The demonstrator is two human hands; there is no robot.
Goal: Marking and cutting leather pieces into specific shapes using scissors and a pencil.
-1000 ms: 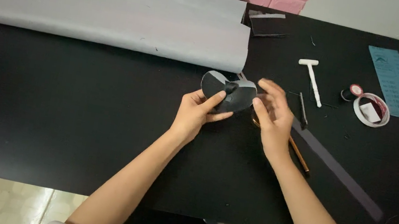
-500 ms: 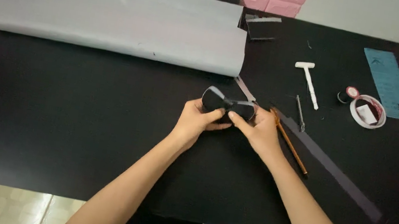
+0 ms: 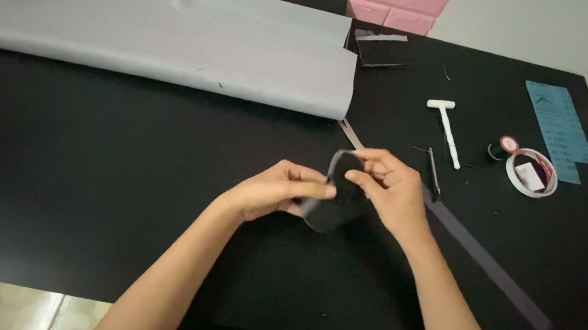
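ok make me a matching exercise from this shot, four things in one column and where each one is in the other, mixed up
Things
1. small dark curved piece
2. large grey sheet
3. white T-shaped tool
4. light blue paper

Places
A. lying on the black table beside the tape roll
B. at the far right edge of the table
C. spread over the far left of the table
D. held between the left hand and the right hand

Pairs: 1-D, 2-C, 3-A, 4-B
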